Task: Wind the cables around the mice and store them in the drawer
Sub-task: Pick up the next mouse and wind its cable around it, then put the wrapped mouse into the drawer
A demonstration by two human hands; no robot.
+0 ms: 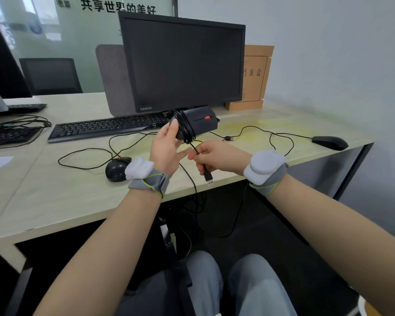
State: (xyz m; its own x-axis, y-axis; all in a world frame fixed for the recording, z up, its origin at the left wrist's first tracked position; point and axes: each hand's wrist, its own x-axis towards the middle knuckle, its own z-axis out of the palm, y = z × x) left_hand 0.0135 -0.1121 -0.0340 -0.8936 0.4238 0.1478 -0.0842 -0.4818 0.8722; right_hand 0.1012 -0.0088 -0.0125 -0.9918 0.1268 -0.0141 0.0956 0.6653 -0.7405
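Pale wood desk (55,201) runs under a dark monitor (183,62) and keyboard (100,128). Above its front edge the left hand (167,149) grips the wrapped mouse (197,123) by its rear end, long axis lying left to right, with coils of cable (184,127) banded around its middle. From those coils a short tail drops down to the right hand (217,159), just below, which pinches it near the USB plug (209,177). That hand likely carries the tail up and around. Two more mice wait: one (117,168) near the front edge with its cable loose, another (330,143) by the right edge. No drawer is in view.
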